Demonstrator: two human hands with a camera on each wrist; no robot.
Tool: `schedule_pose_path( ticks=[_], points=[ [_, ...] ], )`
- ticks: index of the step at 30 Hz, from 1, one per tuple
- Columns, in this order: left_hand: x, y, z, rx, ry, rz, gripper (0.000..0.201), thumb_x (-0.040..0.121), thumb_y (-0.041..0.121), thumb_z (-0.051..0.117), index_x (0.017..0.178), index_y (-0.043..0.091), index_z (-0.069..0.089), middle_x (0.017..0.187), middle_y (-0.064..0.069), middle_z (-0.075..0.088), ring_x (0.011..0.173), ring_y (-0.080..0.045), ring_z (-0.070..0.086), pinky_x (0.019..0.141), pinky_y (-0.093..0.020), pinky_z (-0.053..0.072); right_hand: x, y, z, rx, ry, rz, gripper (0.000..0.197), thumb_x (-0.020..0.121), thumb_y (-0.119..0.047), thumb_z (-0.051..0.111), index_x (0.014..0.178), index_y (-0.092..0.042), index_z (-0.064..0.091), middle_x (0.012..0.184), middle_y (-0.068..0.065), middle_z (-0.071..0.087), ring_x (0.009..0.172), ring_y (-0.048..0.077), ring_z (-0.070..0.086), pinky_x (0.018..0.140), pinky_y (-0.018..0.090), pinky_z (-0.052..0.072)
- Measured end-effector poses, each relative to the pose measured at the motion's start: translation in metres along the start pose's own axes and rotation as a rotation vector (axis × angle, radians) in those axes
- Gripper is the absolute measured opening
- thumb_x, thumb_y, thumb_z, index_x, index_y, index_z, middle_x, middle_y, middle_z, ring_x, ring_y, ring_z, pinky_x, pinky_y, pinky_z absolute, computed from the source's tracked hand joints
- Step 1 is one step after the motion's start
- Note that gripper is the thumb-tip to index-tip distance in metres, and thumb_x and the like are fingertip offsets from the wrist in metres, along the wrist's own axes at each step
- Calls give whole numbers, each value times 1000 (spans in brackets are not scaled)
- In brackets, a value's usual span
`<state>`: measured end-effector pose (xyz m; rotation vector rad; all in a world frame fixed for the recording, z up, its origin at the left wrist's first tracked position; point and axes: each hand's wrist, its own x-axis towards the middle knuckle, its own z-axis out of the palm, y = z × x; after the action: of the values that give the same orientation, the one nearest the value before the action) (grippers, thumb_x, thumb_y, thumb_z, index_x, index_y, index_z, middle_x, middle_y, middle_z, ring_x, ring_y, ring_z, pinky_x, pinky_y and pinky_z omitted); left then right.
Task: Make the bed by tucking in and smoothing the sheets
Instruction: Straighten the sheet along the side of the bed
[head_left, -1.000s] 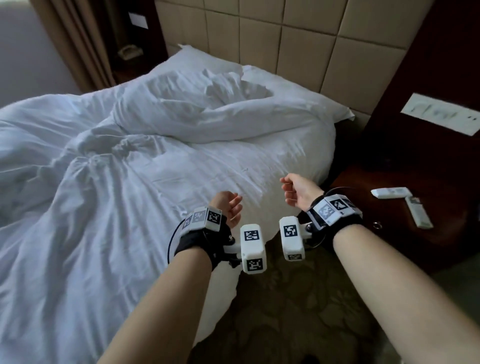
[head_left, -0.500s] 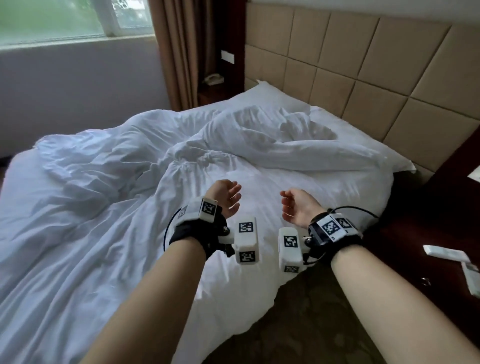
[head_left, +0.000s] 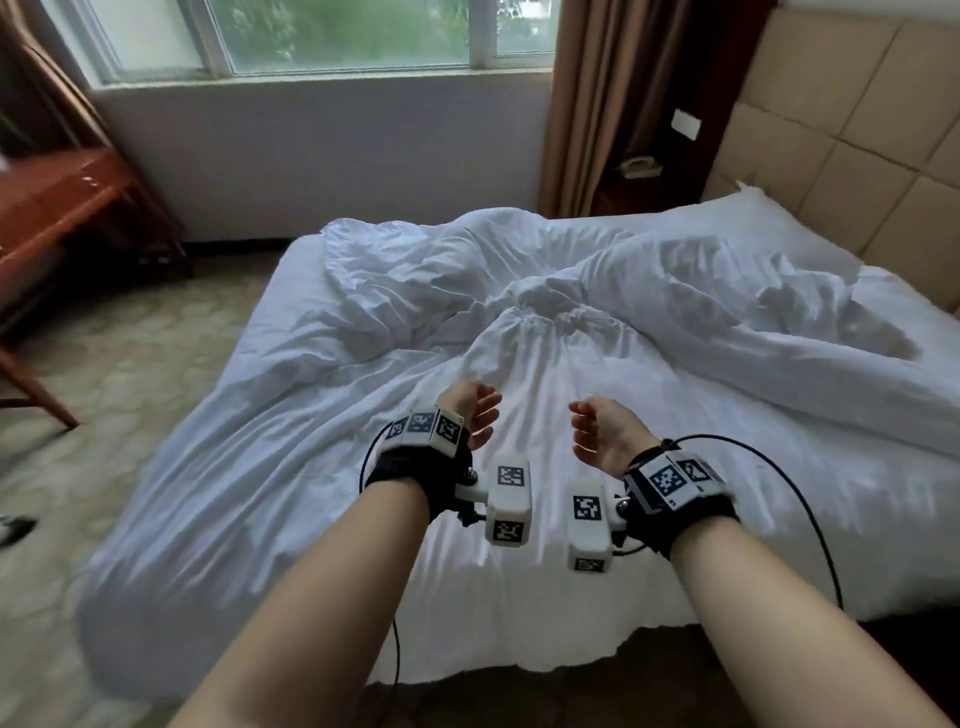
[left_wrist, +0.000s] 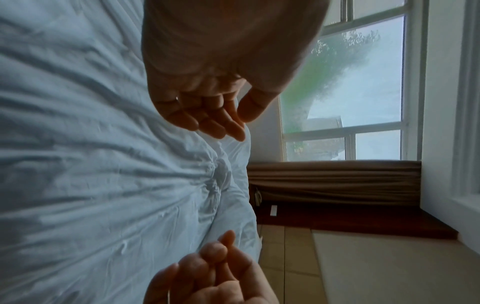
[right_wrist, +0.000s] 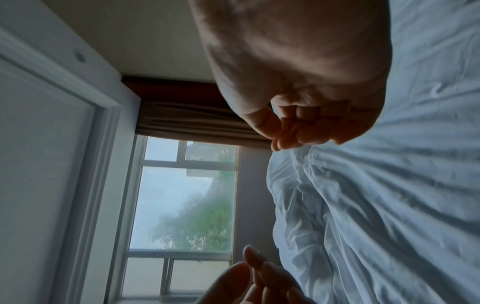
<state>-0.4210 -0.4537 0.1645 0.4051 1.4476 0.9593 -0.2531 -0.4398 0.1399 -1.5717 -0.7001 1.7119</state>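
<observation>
Since a moment ago the view has swung from the headboard (head_left: 852, 119) toward the window (head_left: 332, 36), while both hands stay raised. Her left hand (head_left: 470, 413) and right hand (head_left: 602, 434) hover palms facing, fingers loosely curled, holding nothing. Beneath and ahead of them lies the rumpled white sheet (head_left: 322, 467), bunched just beyond the fingertips.

Looking like a hotel bedroom: padded headboard (head_left: 852, 119), rumpled white bed (head_left: 597, 332), bedside phone (head_left: 640, 166), curtained window (head_left: 353, 36).
</observation>
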Motion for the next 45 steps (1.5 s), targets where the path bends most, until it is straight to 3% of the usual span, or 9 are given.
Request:
schedule_pose_path(
  ticks=[9, 14, 20, 24, 31, 35, 40, 42, 45],
  points=[
    [-19, -2, -88, -140, 196, 43, 28, 96, 19, 36, 71, 21, 48, 73, 9, 55, 65, -8, 45, 60, -22, 31, -8, 6, 75, -145, -168, 1, 23, 93, -13, 43, 72, -16, 53, 65, -1, 44, 55, 13, 37, 57, 24, 35],
    [-33, -12, -141, -209, 298, 67, 28, 94, 18, 38, 68, 22, 47, 38, 13, 57, 61, -8, 45, 59, -22, 32, -20, 21, 123, -226, -257, 3, 20, 92, -13, 46, 74, -16, 53, 64, -2, 44, 55, 12, 38, 57, 24, 36],
    [-44, -27, -210, -315, 348, 54, 30, 94, 17, 38, 65, 22, 46, 65, 9, 57, 61, -9, 44, 59, -22, 32, -34, 53, 187, -307, -325, 43, 19, 92, -13, 46, 74, -17, 51, 62, -3, 42, 53, 12, 36, 57, 24, 36],
    [-46, -31, -260, -362, 338, 60, 33, 94, 19, 39, 62, 23, 45, 41, 12, 57, 59, -8, 43, 58, -21, 31, -43, 84, 235, -277, -373, 96, 21, 92, -13, 44, 72, -17, 50, 47, -5, 44, 51, 12, 33, 55, 24, 33],
    [-51, -47, -380, -383, 361, -2, 33, 94, 18, 37, 63, 23, 45, 37, 11, 55, 57, -9, 41, 57, -22, 29, -65, 158, 330, -145, -345, 211, 23, 92, -12, 44, 69, -18, 47, 36, -7, 42, 51, 12, 30, 56, 23, 31],
    [-51, -61, -440, -392, 386, -31, 32, 94, 15, 37, 63, 21, 45, 35, 9, 53, 55, -9, 39, 54, -21, 28, -74, 198, 368, -86, -268, 264, 25, 92, -10, 45, 68, -15, 47, 56, -1, 42, 51, 13, 29, 54, 23, 30],
    [-57, -70, -513, -400, 433, -67, 34, 93, 14, 39, 60, 20, 45, 30, 8, 46, 38, -6, 43, 50, -20, 26, -82, 237, 414, -50, -210, 343, 31, 92, -12, 46, 61, -14, 42, 32, -5, 42, 37, 10, 31, 45, 19, 29],
    [-58, -69, -529, -391, 460, -60, 35, 93, 13, 37, 60, 20, 45, 29, 8, 45, 36, -5, 43, 50, -20, 26, -82, 244, 425, -45, -180, 355, 29, 91, -13, 49, 62, -13, 44, 36, -4, 44, 37, 10, 32, 40, 17, 31],
    [-57, -70, -542, -415, 462, -53, 33, 92, 11, 36, 61, 19, 45, 31, 9, 48, 48, -7, 44, 52, -21, 27, -77, 251, 437, -21, -141, 348, 26, 91, -11, 49, 65, -13, 47, 48, -1, 43, 46, 13, 30, 46, 22, 29]
  ],
)
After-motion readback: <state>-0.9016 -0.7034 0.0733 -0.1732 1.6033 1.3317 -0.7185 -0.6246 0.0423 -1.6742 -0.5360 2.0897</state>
